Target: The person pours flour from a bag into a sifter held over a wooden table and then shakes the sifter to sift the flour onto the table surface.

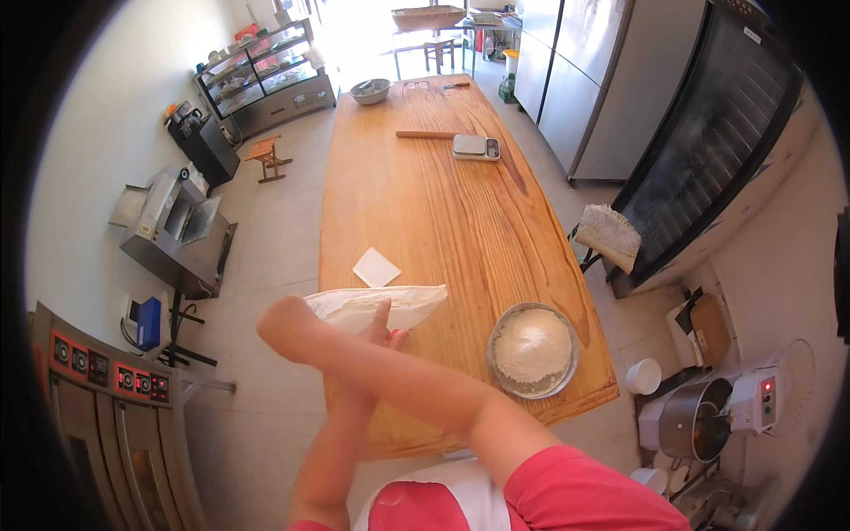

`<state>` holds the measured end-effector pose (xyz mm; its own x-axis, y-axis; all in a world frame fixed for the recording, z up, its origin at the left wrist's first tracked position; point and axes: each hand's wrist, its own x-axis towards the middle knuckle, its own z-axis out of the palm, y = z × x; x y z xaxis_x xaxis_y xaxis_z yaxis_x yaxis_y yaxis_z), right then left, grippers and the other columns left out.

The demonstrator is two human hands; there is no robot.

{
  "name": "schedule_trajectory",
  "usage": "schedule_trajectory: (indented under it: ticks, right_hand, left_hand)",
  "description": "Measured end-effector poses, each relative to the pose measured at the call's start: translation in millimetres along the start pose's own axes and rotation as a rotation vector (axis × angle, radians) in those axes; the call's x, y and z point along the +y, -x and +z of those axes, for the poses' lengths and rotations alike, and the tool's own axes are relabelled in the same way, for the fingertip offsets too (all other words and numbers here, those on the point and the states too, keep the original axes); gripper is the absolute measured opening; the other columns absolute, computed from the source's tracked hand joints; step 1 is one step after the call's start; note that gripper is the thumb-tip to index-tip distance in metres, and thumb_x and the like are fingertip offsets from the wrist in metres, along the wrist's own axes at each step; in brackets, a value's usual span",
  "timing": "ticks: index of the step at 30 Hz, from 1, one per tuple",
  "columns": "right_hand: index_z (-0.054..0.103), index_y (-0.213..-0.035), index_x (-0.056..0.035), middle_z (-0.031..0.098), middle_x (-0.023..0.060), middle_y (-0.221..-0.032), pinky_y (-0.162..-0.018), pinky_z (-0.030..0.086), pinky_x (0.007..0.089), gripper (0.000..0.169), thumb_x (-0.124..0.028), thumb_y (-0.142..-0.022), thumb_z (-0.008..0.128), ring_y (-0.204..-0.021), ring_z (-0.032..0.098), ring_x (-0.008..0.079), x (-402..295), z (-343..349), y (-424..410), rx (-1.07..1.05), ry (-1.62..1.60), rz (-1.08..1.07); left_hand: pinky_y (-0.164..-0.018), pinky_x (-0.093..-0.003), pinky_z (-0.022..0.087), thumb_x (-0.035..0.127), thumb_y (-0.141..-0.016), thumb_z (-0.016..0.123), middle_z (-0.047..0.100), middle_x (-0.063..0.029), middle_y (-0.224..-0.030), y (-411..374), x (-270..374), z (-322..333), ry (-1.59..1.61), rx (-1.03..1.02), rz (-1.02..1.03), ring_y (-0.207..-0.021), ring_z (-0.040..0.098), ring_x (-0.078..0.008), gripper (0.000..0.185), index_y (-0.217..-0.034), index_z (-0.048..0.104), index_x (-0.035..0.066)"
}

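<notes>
My forearms cross over the near left part of the wooden table. A white bag (418,302), its long mouth parted and pale inside, lies across in front of me. My left hand (380,326) grips the bag's near side, with one finger laid over the mouth. At the bag's left end is my right hand (287,330), bent at the wrist; its fingers are hidden, so its hold cannot be seen. Just beyond the bag lies a flat white square, likely a dough scraper (376,267). A metal bowl (492,358) heaped with flour (533,345) stands to the right.
Further along the wooden table (385,192) are a digital kitchen scale (470,147), a rolling pin (425,135) and a metal bowl (370,91). An oven (109,372) stands at left; a dough mixer (704,418) is at lower right. Steel refrigerators (578,86) line the right side.
</notes>
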<state>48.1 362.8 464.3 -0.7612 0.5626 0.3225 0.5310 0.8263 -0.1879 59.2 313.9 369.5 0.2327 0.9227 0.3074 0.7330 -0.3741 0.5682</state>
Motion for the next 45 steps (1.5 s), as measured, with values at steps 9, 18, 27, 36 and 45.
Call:
schedule_trajectory:
  ticks: [9, 18, 27, 36, 45]
  right_hand:
    - [0.047, -0.095, -0.0037, 0.053, 0.0092, -0.089, -0.072, 0.038, 0.0314, 0.030, -0.004, -0.064, 0.051, -0.089, 0.049, 0.0220, 27.0, 2.6, 117.7, 0.598, -0.422, -0.019]
    - [0.033, -0.112, 0.0027, 0.039, 0.0227, -0.109, -0.085, 0.032, 0.0371, 0.058, -0.013, -0.063, 0.062, -0.102, 0.036, 0.0355, 128.2, 84.0, 466.3, 0.386, -0.148, 1.527]
    - [0.038, -0.109, 0.0000, 0.050, 0.0232, -0.097, -0.078, 0.036, 0.0395, 0.042, -0.010, -0.068, 0.044, -0.091, 0.048, 0.0345, 160.9, 109.4, 481.1, 0.252, -0.377, 1.592]
    - [0.038, -0.112, -0.0093, 0.048, 0.0182, -0.105, -0.084, 0.034, 0.0360, 0.045, -0.006, -0.067, 0.038, -0.098, 0.045, 0.0306, 207.2, 84.9, 468.8, 0.413, -0.622, 1.473]
    - [0.032, -0.120, -0.0093, 0.045, 0.0193, -0.110, -0.085, 0.034, 0.0322, 0.051, -0.005, -0.070, 0.039, -0.100, 0.045, 0.0280, 258.7, 106.7, 437.3, 0.562, -0.889, 1.444]
  left_hand:
    - [-0.051, -0.0378, 0.041, 0.015, -0.072, 0.054, 0.055, -0.0139, -0.061, -61.0, -2.3, -5.1, -0.479, 0.068, -0.193, -0.058, 0.054, -0.0307, 0.010, -0.076, 0.054, 0.006]
    - [-0.048, -0.0267, 0.039, 0.013, -0.076, 0.050, 0.054, -0.0069, -0.056, -86.6, -21.1, -20.4, -0.050, 0.344, -0.254, -0.050, 0.052, -0.0160, 0.012, -0.068, 0.053, 0.004]
    - [-0.044, -0.0207, 0.037, 0.015, -0.079, 0.049, 0.053, -0.0025, -0.054, -50.4, 9.3, -4.8, 0.040, 0.441, -0.415, -0.046, 0.047, -0.0069, 0.018, -0.066, 0.052, 0.002]
    - [-0.044, -0.0182, 0.036, 0.010, -0.080, 0.048, 0.051, -0.0001, -0.057, 5.7, 42.4, 30.8, -0.036, 0.331, -0.517, -0.049, 0.045, -0.0040, 0.014, -0.069, 0.052, 0.002]
    - [-0.046, -0.0206, 0.036, 0.005, -0.076, 0.049, 0.051, -0.0028, -0.058, 16.1, 48.7, 40.5, 0.084, 0.494, -0.497, -0.051, 0.043, -0.0056, 0.007, -0.079, 0.052, -0.001]
